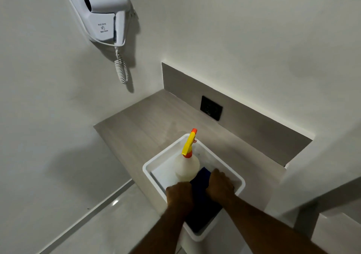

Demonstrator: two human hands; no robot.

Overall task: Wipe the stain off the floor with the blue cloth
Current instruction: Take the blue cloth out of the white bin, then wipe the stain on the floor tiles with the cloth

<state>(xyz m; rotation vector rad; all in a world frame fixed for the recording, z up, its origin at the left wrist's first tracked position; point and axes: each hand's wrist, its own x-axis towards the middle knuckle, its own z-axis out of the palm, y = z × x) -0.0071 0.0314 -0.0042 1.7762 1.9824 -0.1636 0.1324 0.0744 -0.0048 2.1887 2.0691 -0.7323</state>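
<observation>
Nearest, two forearms reach into the white tub (pixel 239 177) on the counter (pixel 136 128). The left hand (pixel 178 194) and right hand (pixel 219 182) both rest on the blue cloth (pixel 201 179), fingers curled down; whether they grip it I cannot tell. Just beyond stands a spray bottle (pixel 187 167) in the same tub. Yanking the cloth could tip that bottle over.

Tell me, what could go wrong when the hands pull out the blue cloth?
The spray bottle stands right against the blue cloth, so tugging may tip it. The white bin juts past the counter edge, and both the left hand and right hand pulling could drag it off.
</observation>
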